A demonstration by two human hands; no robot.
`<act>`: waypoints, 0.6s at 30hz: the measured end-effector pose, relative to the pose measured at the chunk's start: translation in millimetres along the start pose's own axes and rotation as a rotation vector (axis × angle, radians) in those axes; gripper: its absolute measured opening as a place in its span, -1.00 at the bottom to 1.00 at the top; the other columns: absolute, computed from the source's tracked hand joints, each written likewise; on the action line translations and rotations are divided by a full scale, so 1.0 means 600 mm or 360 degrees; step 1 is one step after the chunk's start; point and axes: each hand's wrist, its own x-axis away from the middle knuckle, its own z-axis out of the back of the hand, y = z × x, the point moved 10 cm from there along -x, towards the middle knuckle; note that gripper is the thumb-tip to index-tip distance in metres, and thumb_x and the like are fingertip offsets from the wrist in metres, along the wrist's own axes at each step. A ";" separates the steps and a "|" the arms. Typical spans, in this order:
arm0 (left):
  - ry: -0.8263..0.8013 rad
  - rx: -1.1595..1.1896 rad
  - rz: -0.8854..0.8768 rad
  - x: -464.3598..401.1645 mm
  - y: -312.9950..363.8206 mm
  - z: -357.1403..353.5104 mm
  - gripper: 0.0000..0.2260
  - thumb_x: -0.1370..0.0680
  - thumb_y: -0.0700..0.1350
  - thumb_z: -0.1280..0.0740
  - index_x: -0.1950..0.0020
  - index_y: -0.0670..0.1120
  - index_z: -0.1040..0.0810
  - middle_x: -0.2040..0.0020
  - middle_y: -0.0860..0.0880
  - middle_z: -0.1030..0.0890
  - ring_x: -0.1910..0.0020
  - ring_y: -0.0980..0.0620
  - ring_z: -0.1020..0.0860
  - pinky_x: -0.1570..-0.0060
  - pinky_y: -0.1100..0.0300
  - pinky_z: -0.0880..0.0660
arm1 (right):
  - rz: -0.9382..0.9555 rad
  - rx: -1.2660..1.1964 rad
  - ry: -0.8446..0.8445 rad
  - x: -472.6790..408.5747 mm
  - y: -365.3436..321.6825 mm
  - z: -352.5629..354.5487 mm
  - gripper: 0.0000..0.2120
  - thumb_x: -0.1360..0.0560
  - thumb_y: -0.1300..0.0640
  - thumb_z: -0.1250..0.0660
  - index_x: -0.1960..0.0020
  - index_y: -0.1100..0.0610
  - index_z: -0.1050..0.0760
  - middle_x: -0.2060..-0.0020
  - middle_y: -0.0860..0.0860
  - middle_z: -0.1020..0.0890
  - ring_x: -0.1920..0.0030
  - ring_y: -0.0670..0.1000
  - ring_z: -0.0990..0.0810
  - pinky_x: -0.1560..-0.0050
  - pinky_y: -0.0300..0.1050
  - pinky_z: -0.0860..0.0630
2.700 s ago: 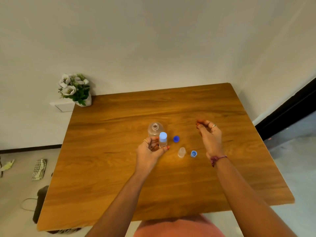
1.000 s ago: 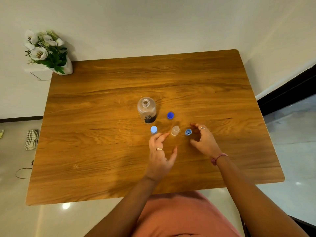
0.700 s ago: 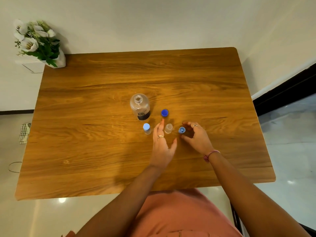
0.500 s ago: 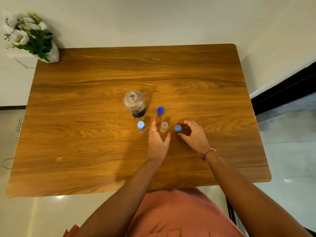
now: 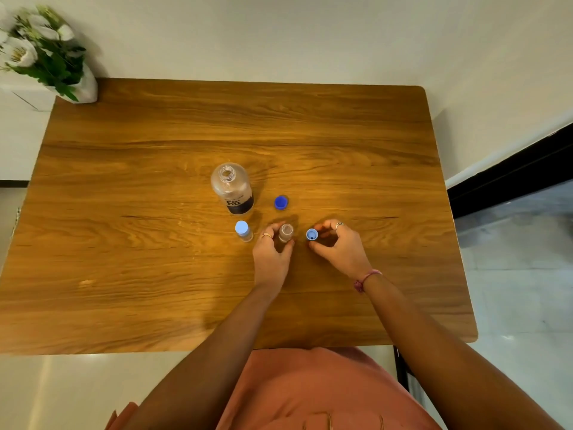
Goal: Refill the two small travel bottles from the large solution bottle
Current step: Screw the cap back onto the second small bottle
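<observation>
Head view: we see our left hand wrapped around the open little clear bottle on the grainy wooden table; our right hand pinches its round pale-blue cap; the capped small bottle stands beside (upright), near the big uncapped clear bottle and dark-blue cap.

"renu" on large solution bottle

Both your bare arms reach forward and inward, hands close together. Your left hand is palm down, thumb and fingers curled around a small uncapped bottle. Your right hand, a cord bracelet at its wrist, pinches a light blue cap between thumb and fingertips.
</observation>
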 end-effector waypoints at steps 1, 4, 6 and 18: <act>0.0011 0.0008 -0.0011 0.001 0.003 0.003 -0.67 -0.47 -0.23 -0.42 -0.22 -0.13 -0.50 -0.17 -0.06 -0.57 -0.18 0.03 -0.51 -0.22 0.09 -0.47 | -0.0005 -0.0034 0.0002 0.001 -0.001 0.003 -0.76 -0.38 0.17 -0.48 -0.01 0.10 -0.53 0.10 -0.10 -0.61 0.08 -0.18 -0.57 0.14 -0.49 -0.43; 0.0061 0.0056 -0.0081 0.006 0.021 0.014 -0.68 -0.45 -0.23 -0.44 -0.19 -0.13 -0.52 -0.13 -0.04 -0.59 -0.13 0.07 -0.53 -0.17 0.09 -0.50 | -0.0020 -0.0131 0.0039 0.001 -0.004 0.016 -0.77 -0.37 0.19 -0.48 0.02 0.12 -0.51 0.11 -0.10 -0.63 0.09 -0.23 -0.58 0.12 -0.48 -0.47; 0.0100 0.0108 -0.0115 0.010 0.036 0.024 -0.68 -0.44 -0.22 -0.45 -0.17 -0.12 -0.53 -0.09 0.00 -0.60 -0.10 0.09 -0.53 -0.11 0.13 -0.52 | -0.0030 -0.0218 0.0059 -0.001 -0.010 0.027 -0.77 -0.36 0.20 -0.49 0.04 0.08 -0.50 0.10 -0.08 -0.65 0.08 -0.22 -0.60 0.09 -0.41 -0.51; 0.0141 0.0387 -0.0376 0.011 0.172 0.112 -0.70 -0.41 -0.23 -0.48 -0.09 -0.08 -0.52 -0.02 0.04 -0.59 0.00 0.19 -0.54 0.06 0.45 -0.45 | 0.0220 -0.0745 0.0212 -0.011 -0.149 0.114 -0.70 -0.36 0.25 -0.50 -0.02 0.00 -0.53 0.04 -0.03 -0.66 0.01 -0.07 -0.65 0.02 -0.24 -0.56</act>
